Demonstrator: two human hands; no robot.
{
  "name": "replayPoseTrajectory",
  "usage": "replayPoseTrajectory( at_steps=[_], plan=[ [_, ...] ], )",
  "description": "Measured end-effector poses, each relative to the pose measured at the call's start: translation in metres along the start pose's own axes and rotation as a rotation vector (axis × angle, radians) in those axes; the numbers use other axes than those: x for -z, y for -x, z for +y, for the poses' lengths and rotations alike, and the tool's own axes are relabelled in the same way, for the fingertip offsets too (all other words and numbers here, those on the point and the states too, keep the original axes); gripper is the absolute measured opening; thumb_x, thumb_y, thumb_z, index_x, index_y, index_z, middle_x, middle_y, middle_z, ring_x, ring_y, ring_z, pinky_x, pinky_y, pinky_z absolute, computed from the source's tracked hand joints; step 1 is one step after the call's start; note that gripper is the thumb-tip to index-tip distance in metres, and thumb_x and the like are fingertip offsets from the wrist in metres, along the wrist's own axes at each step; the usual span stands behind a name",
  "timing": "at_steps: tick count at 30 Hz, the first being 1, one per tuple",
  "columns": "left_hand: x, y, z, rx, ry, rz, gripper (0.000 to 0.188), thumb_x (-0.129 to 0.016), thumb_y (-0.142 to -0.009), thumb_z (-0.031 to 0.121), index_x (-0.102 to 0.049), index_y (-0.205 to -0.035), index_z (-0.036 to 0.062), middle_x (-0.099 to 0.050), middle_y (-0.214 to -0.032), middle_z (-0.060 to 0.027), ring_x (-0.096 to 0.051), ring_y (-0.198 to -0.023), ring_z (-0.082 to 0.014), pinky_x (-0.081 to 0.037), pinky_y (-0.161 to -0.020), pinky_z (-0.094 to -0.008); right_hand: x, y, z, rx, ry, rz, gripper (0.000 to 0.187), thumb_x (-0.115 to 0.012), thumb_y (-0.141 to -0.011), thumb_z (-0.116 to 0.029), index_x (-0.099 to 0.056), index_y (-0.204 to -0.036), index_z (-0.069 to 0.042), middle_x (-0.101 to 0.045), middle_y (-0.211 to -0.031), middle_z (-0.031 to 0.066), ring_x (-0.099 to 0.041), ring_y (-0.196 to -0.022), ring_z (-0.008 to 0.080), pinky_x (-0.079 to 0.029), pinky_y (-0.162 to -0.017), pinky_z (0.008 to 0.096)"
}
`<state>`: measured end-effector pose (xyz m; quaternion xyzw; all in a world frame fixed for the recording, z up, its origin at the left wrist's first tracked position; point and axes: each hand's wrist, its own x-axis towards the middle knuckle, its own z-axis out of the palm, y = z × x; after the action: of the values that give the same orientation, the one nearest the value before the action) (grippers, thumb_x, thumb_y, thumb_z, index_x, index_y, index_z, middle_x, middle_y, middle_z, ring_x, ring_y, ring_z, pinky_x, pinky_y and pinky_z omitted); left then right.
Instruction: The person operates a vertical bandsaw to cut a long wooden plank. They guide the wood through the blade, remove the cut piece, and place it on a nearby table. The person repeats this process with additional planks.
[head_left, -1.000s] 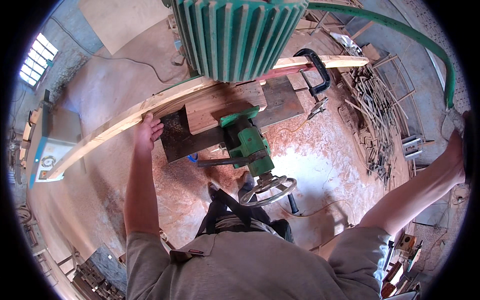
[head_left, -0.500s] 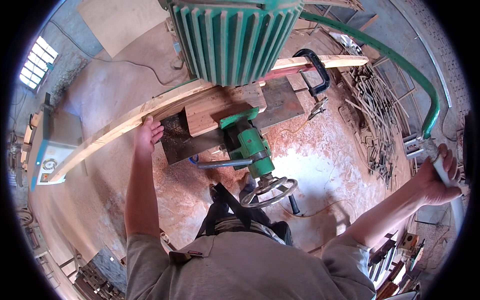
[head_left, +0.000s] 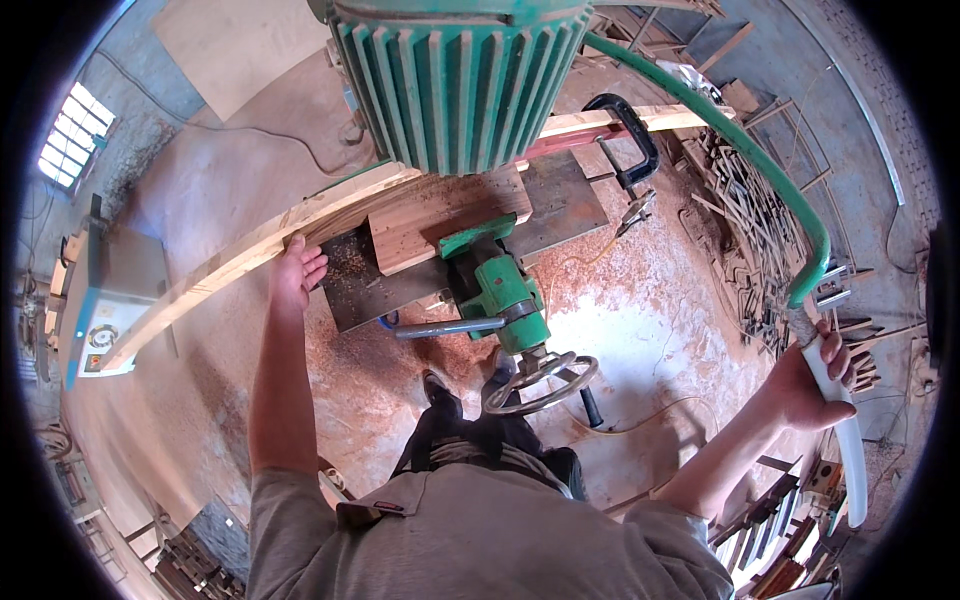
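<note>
A long, pale curved wooden beam [head_left: 215, 270] arcs from the lower left, behind the green ribbed motor [head_left: 450, 90], to the right. My left hand [head_left: 298, 272] is at its near edge, thumb against the wood, the other fingers loosely apart and not wrapped round it. At the far right, my right hand [head_left: 812, 388] is closed round the pale handle of a green bent lever [head_left: 790, 190]. A wooden block [head_left: 420, 225] sits against a green clamp head [head_left: 480, 235]. The motor hides the beam's middle and whatever is beneath it.
A black C-clamp [head_left: 640, 150] grips the beam's right part. A steel handwheel [head_left: 540, 385] and a grey bar handle [head_left: 450, 328] project toward me. Thin wood strips [head_left: 740, 210] are piled at right. A control box [head_left: 110, 310] stands at left; sawdust covers the floor.
My right hand has drawn the lever inward to the left, and more of its pale handle shows. The motor has shifted slightly left. My left hand and the beam look unmoved.
</note>
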<state>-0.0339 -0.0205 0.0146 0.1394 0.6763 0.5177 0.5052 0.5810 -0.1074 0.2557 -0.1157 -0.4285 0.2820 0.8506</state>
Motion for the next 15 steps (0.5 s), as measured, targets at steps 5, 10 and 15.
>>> replayPoseTrajectory(
  at_steps=[5, 10, 15],
  plan=[
    [-0.001, 0.000, 0.001, 0.008, 0.010, -0.006, 0.058, -0.054, -0.087, 0.042, -0.039, -0.123, -0.0018, -0.055, -0.112, -0.0204, -0.058, -0.096, -0.0310, -0.049, -0.083, -0.0421, 0.021, 0.028, 0.000, -0.042, 0.060, -0.006, 0.038, -0.066, -0.075, -0.046, -0.061, -0.090, -0.011, -0.050, -0.076, 0.0016, -0.048, -0.087, 0.0261, -0.026, -0.099, 0.0513],
    [-0.004, 0.004, 0.002, 0.001, 0.022, -0.010, 0.058, -0.054, -0.087, 0.042, -0.040, -0.122, -0.0022, -0.054, -0.113, -0.0206, -0.058, -0.096, -0.0306, -0.049, -0.084, -0.0414, 0.051, 0.065, 0.002, -0.103, 0.161, 0.006, 0.038, -0.061, -0.079, -0.046, -0.062, -0.097, -0.012, -0.060, -0.100, 0.0074, -0.048, -0.106, 0.0309, -0.024, -0.103, 0.0524],
    [-0.006, 0.006, 0.002, -0.004, 0.049, -0.008, 0.056, -0.053, -0.088, 0.040, -0.040, -0.123, -0.0017, -0.054, -0.113, -0.0206, -0.057, -0.097, -0.0307, -0.048, -0.085, -0.0413, 0.058, 0.098, 0.014, -0.172, 0.215, 0.011, 0.038, -0.059, -0.081, -0.044, -0.061, -0.101, -0.013, -0.059, -0.103, 0.0072, -0.046, -0.111, 0.0312, -0.022, -0.106, 0.0506]
  ],
)
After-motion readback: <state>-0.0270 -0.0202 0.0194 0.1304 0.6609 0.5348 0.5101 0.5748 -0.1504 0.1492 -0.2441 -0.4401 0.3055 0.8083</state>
